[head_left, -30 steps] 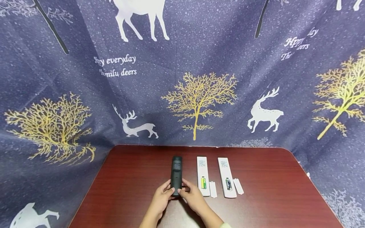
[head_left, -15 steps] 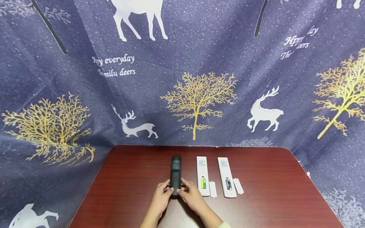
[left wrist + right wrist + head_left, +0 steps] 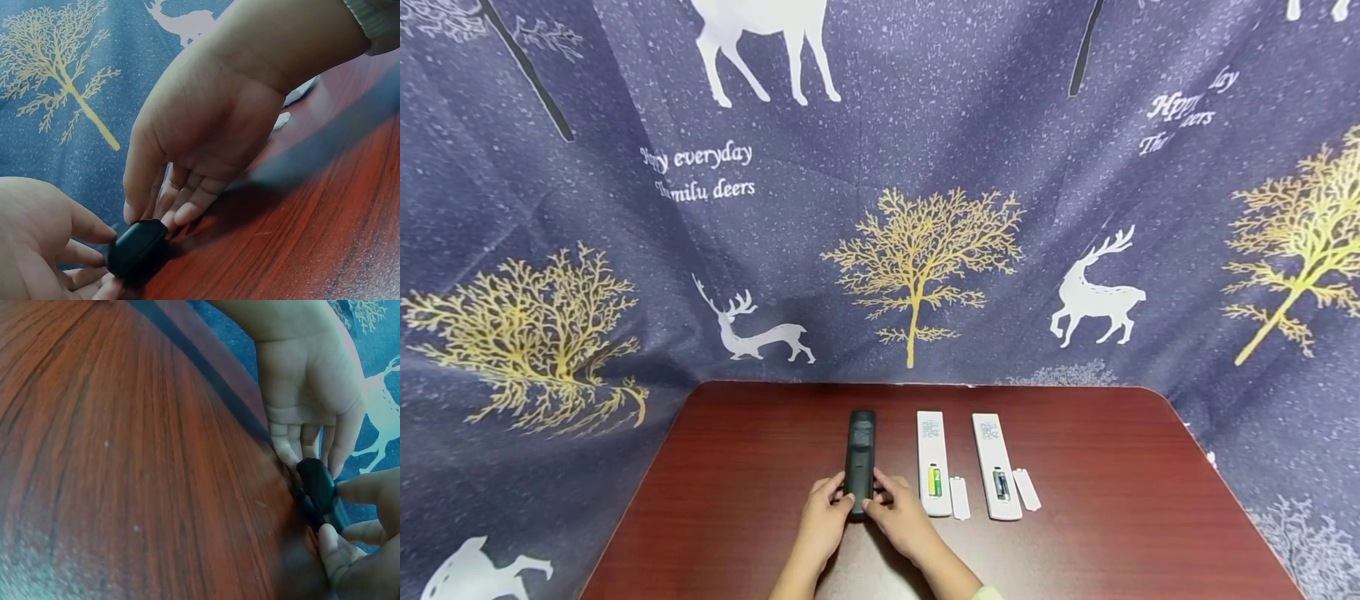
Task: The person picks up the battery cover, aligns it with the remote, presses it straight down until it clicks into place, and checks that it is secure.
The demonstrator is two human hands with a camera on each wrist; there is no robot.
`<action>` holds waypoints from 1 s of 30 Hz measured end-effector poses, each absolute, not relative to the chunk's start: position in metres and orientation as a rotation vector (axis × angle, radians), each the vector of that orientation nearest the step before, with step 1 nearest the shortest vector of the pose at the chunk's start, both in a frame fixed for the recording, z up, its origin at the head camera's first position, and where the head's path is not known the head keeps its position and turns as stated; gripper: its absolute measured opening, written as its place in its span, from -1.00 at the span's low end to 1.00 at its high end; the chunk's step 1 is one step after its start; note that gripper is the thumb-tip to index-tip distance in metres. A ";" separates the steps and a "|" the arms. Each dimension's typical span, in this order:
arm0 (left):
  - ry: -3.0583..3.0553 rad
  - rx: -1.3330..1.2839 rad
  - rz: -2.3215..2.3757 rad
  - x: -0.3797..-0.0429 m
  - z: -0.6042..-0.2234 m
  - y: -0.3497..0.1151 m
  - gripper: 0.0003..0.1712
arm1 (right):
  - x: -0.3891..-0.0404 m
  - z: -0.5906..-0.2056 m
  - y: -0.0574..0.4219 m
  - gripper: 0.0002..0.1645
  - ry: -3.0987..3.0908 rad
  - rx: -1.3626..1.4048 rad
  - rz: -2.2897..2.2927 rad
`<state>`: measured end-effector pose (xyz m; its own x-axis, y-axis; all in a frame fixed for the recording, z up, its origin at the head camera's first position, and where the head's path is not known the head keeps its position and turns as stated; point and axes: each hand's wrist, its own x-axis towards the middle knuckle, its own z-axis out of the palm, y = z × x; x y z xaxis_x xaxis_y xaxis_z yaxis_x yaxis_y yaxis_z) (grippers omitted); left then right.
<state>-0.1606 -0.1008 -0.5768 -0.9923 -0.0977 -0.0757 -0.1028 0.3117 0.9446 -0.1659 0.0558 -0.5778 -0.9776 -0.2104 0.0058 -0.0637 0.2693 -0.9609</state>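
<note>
Hanging across most of the frame, a blue cloth (image 3: pixel 1000 150) printed with golden trees and white deer (plus some white lettering, upper left and upper right). Spread below, across the lower part, a reddish-brown wood-grain tabletop (image 3: pixel 752 467) with rounded far corners. At lower centre, two bare hands, left hand (image 3: pixel 822 518) and right hand (image 3: pixel 906 520), both pinching the near end of a black remote (image 3: pixel 861 454) from either side, thumbs on its upper face. Pointing lengthwise toward the cloth, just left of the frame's midline; hard to tell whether flat on the wood or slightly raised. Farther right, well apart from it, an inner white remote (image 3: pixel 932 450) and an outer white remote (image 3: pixel 991 450), compartments uncovered. Just beside their near ends, on the right, a first cover (image 3: pixel 960 498) and a second cover (image 3: pixel 1027 490), both white. Smallest, inside the compartments: a yellow-green battery (image 3: pixel 935 482) and a dark battery (image 3: pixel 1002 484).
</note>
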 end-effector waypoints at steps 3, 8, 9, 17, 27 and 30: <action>2.570 -0.207 1.807 -0.161 -0.575 -0.099 -0.42 | -0.166 -0.578 0.055 -0.24 2.443 -0.265 -1.789; 2.642 -0.226 1.773 -0.161 -0.574 -0.097 -0.42 | -0.166 -0.581 0.052 -0.27 2.514 -0.267 -1.739; 2.659 -0.234 1.765 -0.161 -0.574 -0.096 -0.42 | -0.166 -0.582 0.052 -0.27 2.524 -0.262 -1.726; 2.731 -0.261 1.768 -0.161 -0.580 -0.092 -0.43 | -0.166 -0.585 0.053 -0.26 2.520 -0.267 -1.729; 2.798 -0.312 1.738 -0.160 -0.582 -0.090 -0.48 | -0.168 -0.588 0.052 -0.25 2.550 -0.264 -1.688; 2.822 -0.306 1.714 -0.160 -0.582 -0.090 -0.48 | -0.168 -0.590 0.052 -0.25 2.558 -0.268 -1.682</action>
<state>-0.1597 -0.0897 -0.5824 -0.9679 -0.2457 0.0530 -0.0663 0.4529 0.8891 -0.1685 0.0519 -0.5898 -0.9824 -0.1826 0.0383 -0.1075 0.3865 -0.9160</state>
